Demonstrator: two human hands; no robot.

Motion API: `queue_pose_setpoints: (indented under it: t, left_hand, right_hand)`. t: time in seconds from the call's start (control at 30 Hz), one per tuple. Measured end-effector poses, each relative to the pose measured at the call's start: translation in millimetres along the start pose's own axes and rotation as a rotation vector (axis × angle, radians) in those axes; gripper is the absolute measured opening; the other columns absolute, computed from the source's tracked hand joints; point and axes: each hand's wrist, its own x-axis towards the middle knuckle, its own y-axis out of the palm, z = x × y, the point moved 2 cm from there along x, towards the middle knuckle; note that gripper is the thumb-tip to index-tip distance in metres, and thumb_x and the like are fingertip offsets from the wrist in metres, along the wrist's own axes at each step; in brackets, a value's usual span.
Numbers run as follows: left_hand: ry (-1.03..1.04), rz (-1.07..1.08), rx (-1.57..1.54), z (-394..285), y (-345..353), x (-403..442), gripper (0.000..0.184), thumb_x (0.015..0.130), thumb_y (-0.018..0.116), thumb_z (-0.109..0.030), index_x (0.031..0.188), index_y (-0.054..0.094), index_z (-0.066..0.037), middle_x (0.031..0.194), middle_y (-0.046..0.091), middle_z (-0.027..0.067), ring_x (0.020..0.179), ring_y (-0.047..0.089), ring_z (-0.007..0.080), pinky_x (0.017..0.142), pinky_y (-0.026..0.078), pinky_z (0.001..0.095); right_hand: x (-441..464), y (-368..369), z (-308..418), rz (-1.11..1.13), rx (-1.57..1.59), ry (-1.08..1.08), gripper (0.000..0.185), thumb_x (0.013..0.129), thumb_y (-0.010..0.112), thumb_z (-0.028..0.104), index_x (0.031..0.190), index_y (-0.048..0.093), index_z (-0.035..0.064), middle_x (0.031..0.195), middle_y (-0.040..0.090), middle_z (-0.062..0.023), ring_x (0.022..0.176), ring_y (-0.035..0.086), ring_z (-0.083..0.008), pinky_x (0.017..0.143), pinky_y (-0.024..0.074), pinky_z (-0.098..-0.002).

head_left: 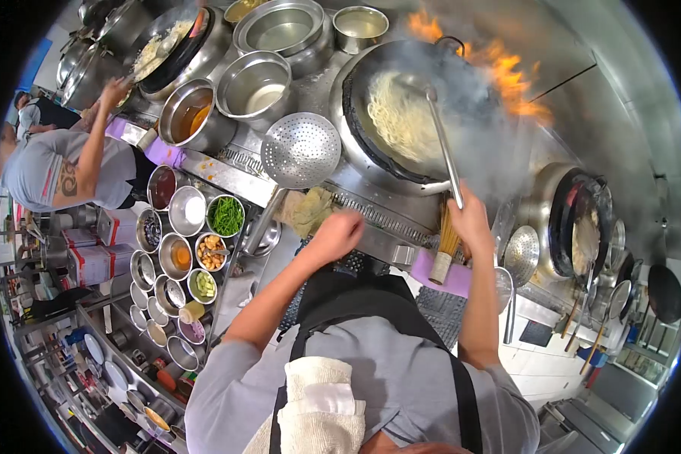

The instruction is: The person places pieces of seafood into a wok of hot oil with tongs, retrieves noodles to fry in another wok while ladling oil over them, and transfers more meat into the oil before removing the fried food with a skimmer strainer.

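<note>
Right hand (471, 219) holds 1 ladle (445, 150) in a wok (348, 117) of noodles (401, 125); flames (507, 68) flare beside it.

A black strapped apron (356, 301) over a grey short-sleeved shirt (401, 371) — cream towel (318, 378) too.

Smooth, bright metal is shown by the handle of the ladle (448, 159), while a darker, matt black finish is seen on the wok (392, 63), partly veiled by smoke. The strainer (301, 150) is made of polished metal, its shine broken up by punched holes. Glossy metal is repeated in the round bowls (187, 210) and in the desk (321, 89), which is dulled by stains. The wall (583, 106) is faced in sheet metal, softly reflective. Rough, crumpled cloth is seen in the rag (308, 212); coarse wood-like bristles are bundled in the brush (449, 233). Matt cloth is worn as an apron (363, 303), and a nubbly weave is shown by the towel (319, 412).
</note>
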Motion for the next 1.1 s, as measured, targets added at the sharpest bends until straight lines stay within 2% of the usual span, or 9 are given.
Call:
queue_pose_setpoints:
  t: [0.03, 0.1, 0.23, 0.27, 0.37, 0.5, 0.67, 0.9, 1.1]
  left_hand:
    - [0.126, -0.246, 0.144, -35.0, -1.4, 35.3, 0.010, 0.083, 0.058, -0.008, 0.078, 0.057, 0.000, 0.078, 0.059, 0.0165, 0.079, 0.059, 0.0383, 0.072, 0.047, 0.0464]
    - [0.400, -0.467, 0.426, -61.3, 5.7, 101.0, 0.011, 0.081, 0.064, -0.011, 0.082, 0.060, -0.001, 0.080, 0.061, 0.0139, 0.089, 0.062, 0.0331, 0.076, 0.047, 0.0446]
    - [0.173, 0.060, 0.686, -58.1, 59.5, 143.4, 0.012, 0.085, 0.062, -0.018, 0.080, 0.063, -0.007, 0.078, 0.065, 0.0104, 0.080, 0.066, 0.0279, 0.076, 0.047, 0.0409]
    - [0.144, 0.155, 0.751, -59.4, 65.8, 143.4, 0.013, 0.087, 0.061, -0.019, 0.079, 0.064, -0.009, 0.077, 0.066, 0.0100, 0.077, 0.067, 0.0273, 0.076, 0.047, 0.0405]
    - [0.251, -0.036, 0.793, -59.2, 77.0, 131.3, 0.017, 0.089, 0.059, -0.022, 0.076, 0.063, -0.011, 0.074, 0.067, 0.0084, 0.069, 0.067, 0.0256, 0.073, 0.047, 0.0397]
    - [0.237, -0.048, 0.570, -52.2, 73.4, 115.6, 0.021, 0.089, 0.059, -0.024, 0.073, 0.061, -0.011, 0.065, 0.065, 0.0083, 0.063, 0.066, 0.0248, 0.068, 0.045, 0.0402]
    - [0.312, -0.128, 0.499, -31.0, 58.5, 60.1, 0.028, 0.084, 0.068, -0.028, 0.065, 0.057, -0.011, 0.058, 0.059, 0.0060, 0.054, 0.061, 0.0240, 0.061, 0.043, 0.0380]
    - [0.359, -0.132, 0.295, -30.2, -4.9, 24.0, 0.030, 0.086, 0.066, -0.032, 0.065, 0.060, -0.012, 0.060, 0.062, 0.0064, 0.058, 0.064, 0.0252, 0.060, 0.043, 0.0389]
    - [0.411, -0.216, 0.233, 17.8, -5.9, -10.9, 0.035, 0.082, 0.072, -0.032, 0.059, 0.052, -0.014, 0.052, 0.053, 0.0031, 0.050, 0.056, 0.0231, 0.057, 0.041, 0.0368]
  right_hand:
    - [10.8, 3.3, -12.0, -0.050, 0.002, -0.022, 0.055, 0.086, 0.062, 0.011, 0.137, 0.049, -0.0019, 0.097, 0.063, -0.0340, 0.094, 0.063, -0.0483, 0.080, 0.0499, -0.0488]
    - [4.4, -12.8, -14.3, -0.005, -0.027, 0.048, 0.055, 0.086, 0.063, 0.011, 0.138, 0.050, -0.0006, 0.100, 0.064, -0.0334, 0.094, 0.064, -0.0470, 0.080, 0.0504, -0.0472]
    - [-24.2, -31.1, -43.2, -0.070, 0.067, -0.066, 0.056, 0.085, 0.064, 0.012, 0.138, 0.051, 0.0018, 0.103, 0.065, -0.0324, 0.091, 0.066, -0.0446, 0.080, 0.0512, -0.0441]
    - [-31.8, -34.2, -43.2, -0.016, 0.061, 0.044, 0.056, 0.086, 0.064, 0.010, 0.139, 0.050, 0.0005, 0.107, 0.067, -0.0289, 0.087, 0.069, -0.0368, 0.079, 0.0521, -0.0400]
    - [-48.6, -31.3, -47.9, -0.091, 0.211, 0.080, 0.054, 0.088, 0.063, 0.007, 0.139, 0.049, -0.0023, 0.111, 0.069, -0.0231, 0.075, 0.067, -0.0244, 0.074, 0.0529, -0.0348]
    - [-71.1, -43.7, -26.4, -0.071, 0.585, 0.245, 0.053, 0.093, 0.056, 0.002, 0.145, 0.045, 0.0024, 0.073, 0.055, 0.0013, 0.044, 0.040, -0.0032, 0.041, 0.0332, -0.0201]
    - [-101.3, -56.3, 3.0, -0.031, 0.668, 0.190, 0.046, 0.097, 0.055, 0.007, 0.140, 0.045, -0.0029, 0.065, 0.047, 0.0022, 0.041, 0.040, -0.0037, 0.036, 0.0334, -0.0209]
    - [-117.5, -27.0, 80.3, -0.075, 0.944, 0.367, 0.045, 0.097, 0.055, 0.007, 0.139, 0.042, -0.0056, 0.066, 0.049, -0.0007, 0.041, 0.042, -0.0050, 0.036, 0.0333, -0.0217]
    - [-106.5, 13.4, 122.2, -0.102, 0.490, 0.231, 0.049, 0.098, 0.054, 0.009, 0.144, 0.041, -0.0005, 0.064, 0.049, 0.0001, 0.041, 0.043, -0.0063, 0.036, 0.0341, -0.0221]
